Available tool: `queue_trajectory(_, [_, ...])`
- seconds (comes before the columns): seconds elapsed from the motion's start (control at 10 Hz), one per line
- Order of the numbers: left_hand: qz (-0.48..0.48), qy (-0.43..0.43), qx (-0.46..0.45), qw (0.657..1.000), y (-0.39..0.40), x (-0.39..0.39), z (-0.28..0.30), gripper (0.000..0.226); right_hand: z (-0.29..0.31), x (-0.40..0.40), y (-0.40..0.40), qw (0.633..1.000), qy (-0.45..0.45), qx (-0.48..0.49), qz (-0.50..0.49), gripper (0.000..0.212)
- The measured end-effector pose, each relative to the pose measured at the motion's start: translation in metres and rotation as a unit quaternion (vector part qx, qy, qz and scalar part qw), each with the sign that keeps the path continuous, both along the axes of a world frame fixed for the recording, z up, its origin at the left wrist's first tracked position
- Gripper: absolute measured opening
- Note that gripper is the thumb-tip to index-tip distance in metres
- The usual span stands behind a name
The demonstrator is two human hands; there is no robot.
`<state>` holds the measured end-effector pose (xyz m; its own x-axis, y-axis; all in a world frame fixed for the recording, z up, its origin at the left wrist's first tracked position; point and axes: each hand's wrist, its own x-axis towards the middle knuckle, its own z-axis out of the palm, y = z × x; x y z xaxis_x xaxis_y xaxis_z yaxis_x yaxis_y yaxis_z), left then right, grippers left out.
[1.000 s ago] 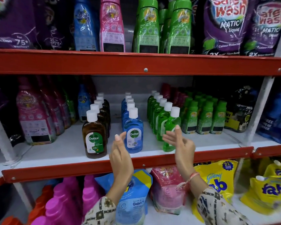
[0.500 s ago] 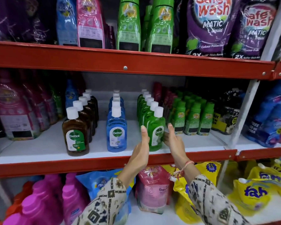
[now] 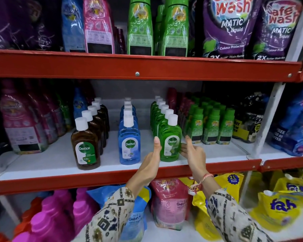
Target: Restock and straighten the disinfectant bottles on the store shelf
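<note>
Landmark: front green bottle, upright at the front edge of the middle shelf, label facing out.
Left hand: just left of the green bottle, palm turned toward it, fingers straight and together, open, gripping nothing; fingertips at or very near the bottle's left side, contact not clear.
Right hand: just right of the green bottle, open and loosely spread, fingertips touching or almost touching the lower right side; holding nothing.
Key relation: bottle standing between the two palms, long axis vertical, both hands about equally near, one on each flank.
Likely step: squaring the front bottle with its row, judged from the flanking palms; a light squeeze or nudge from both sides probably enough.
Green row: six white caps counted, running straight back from the front bottle.
Blue row: left of the green bottle, five or six caps, rear ones overlapping and hard to separate.
Brown row: further left, five caps counted.
Small green-capped bottles: right of the green bottle, many, count not possible.
Risk: tall narrow bottle near the shelf lip, uneven push apt to tip it forward.
</note>
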<state>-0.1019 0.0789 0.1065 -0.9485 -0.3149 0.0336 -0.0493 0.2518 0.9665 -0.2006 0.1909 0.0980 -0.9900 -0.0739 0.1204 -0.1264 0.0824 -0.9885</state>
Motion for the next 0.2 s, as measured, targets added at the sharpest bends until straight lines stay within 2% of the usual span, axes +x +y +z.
queue_trajectory(0.1, [-0.001,0.025,-0.083,0.996,0.0,0.006,-0.001,0.097,0.005,-0.001,0.005,0.999,0.003,0.0,0.042,0.062])
queue_trajectory(0.2, [0.033,0.121,-0.203,0.971,-0.004,0.013,0.001,0.078,0.025,0.001,0.018,0.999,0.032,0.016,0.03,0.062])
